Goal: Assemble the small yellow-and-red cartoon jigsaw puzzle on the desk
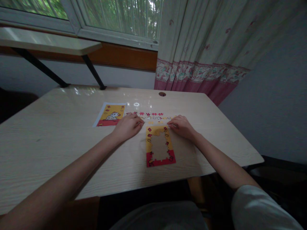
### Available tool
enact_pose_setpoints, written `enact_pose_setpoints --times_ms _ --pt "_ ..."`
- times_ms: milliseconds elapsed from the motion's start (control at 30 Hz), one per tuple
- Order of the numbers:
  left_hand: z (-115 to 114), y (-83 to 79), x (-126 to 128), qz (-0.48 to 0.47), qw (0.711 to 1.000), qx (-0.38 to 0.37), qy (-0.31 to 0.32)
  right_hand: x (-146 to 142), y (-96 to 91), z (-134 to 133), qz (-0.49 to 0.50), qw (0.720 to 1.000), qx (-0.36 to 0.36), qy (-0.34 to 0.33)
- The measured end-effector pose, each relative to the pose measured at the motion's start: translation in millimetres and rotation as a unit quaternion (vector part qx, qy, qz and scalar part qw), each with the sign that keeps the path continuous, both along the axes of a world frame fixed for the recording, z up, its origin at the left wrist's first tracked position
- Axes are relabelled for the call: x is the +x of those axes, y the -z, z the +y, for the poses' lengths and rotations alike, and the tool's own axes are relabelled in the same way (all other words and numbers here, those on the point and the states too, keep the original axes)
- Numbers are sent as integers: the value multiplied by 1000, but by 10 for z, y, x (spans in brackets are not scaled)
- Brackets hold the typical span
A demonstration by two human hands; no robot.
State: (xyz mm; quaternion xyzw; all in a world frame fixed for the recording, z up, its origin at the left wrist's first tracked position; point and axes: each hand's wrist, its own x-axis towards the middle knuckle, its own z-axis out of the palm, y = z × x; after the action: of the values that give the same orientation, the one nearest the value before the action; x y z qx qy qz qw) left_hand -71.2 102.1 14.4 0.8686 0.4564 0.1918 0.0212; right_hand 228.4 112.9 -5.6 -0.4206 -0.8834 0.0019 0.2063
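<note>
A jigsaw puzzle lies on the table in front of me, its yellow and red border joined around a bare middle. A few yellow pieces fill part of its top inner edge. Just beyond it, loose puzzle pieces are laid out in rows: red at the back, white-patterned between, yellow nearest. My left hand rests at the left end of these rows, fingers pinched together. At the puzzle's upper right corner, my right hand has its thumb and fingers closed too. Whatever either hand's fingertips hold is too small to make out.
A printed picture of a white animal on yellow and red lies left of the pieces. The wooden table has a cable hole at its back edge. A raised shelf stands back left, near the window and curtain.
</note>
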Motion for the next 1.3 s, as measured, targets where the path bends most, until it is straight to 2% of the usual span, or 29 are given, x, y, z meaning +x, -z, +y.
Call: enact_pose_setpoints --times_ms 333,533,733,900,1167,1233,1300 --pt "176 -36 340 2 999 -37 -11 7 13 -2 13 1000 11 -14" --pt "256 -41 363 27 997 -63 -19 8 5 0 23 999 18 -14" --pt "397 10 365 25 995 -99 10 -7 -3 -20 46 998 22 -21" --pt "372 19 375 12 995 -101 15 -33 -14 -34 62 998 23 -19" --pt "206 19 414 -66 995 -71 -12 -59 8 -37 86 996 21 -22" --pt "177 16 435 -120 989 -92 -6 -74 -6 -50 91 995 24 -20" --pt "142 5 464 -209 965 -158 -8 -103 -33 -80 99 994 26 -23"
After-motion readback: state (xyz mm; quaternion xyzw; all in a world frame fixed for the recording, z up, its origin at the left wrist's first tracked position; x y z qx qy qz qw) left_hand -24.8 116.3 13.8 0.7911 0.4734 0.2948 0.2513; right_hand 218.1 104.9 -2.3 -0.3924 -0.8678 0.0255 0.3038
